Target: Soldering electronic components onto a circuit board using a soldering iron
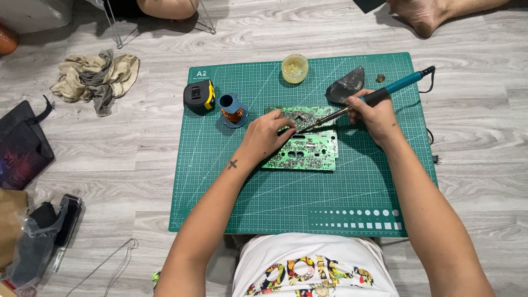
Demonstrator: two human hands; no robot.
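Left hand fingers press flat on the stiff, light, fragile circuit board, best held by its edges, while right hand fingers pinch the soldering iron.

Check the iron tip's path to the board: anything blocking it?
Nothing visible blocks it. The soldering iron in the right hand has its tip at the circuit board, right beside the left hand fingertips resting on the board.

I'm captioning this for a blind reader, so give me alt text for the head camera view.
A right hand holds a soldering iron to a green circuit board while the left hand steadies it, on a green cutting mat on a grey wood floor.
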